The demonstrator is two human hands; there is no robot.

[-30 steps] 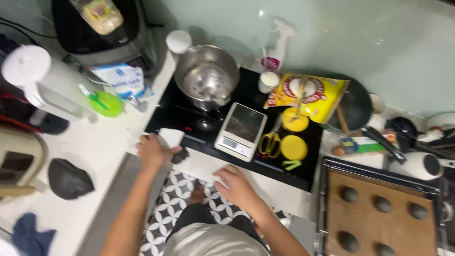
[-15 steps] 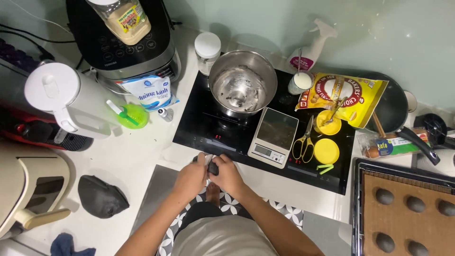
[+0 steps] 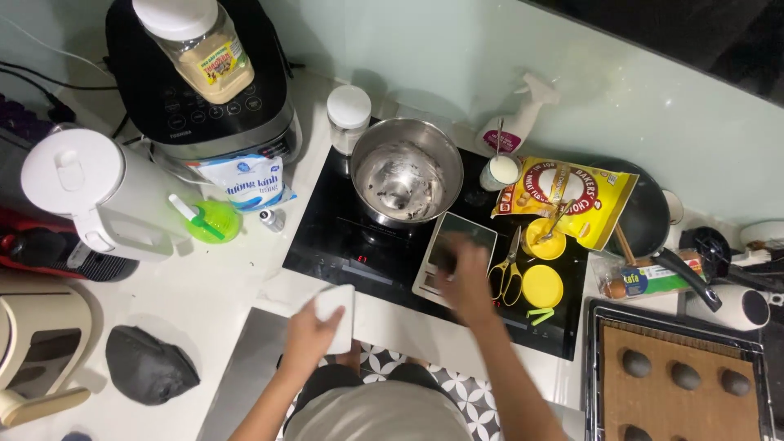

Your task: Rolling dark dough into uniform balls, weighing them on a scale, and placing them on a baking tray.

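You are looking straight down at a white kitchen counter point(image 3: 204, 302) with a black induction hob point(image 3: 359, 245) set into it. The largest thing, at the top left, is a black multicooker point(image 3: 212, 106) with a clear jar of beige powder point(image 3: 200, 49) standing on it; a white kettle point(image 3: 90, 196) stands to its left. On the hob sits a steel mixing bowl point(image 3: 406, 170), smeared inside, and just right of it a yellow flour bag point(image 3: 572, 196) lies partly over a dark frying pan point(image 3: 649, 216). At the lower right, a baking tray point(image 3: 594, 367) lined with brown paper holds dark dough balls point(image 3: 684, 376). Your right hand point(image 3: 467, 276) rests on a flat kitchen scale point(image 3: 465, 233) at the front of the hob, fingers spread and blurred; I cannot tell whether it grips anything. The scale looks like a thin, rigid slab with a smooth, probably slippery, glassy top, light enough for one hand and best taken by its side edges. Yellow-handled scissors point(image 3: 508, 273) lie just beside it. Your left hand point(image 3: 314, 335) is closed around a small white flat scraper point(image 3: 336, 314) at the counter's front edge; it looks like thin, light, slightly flexible plastic, held by one end.
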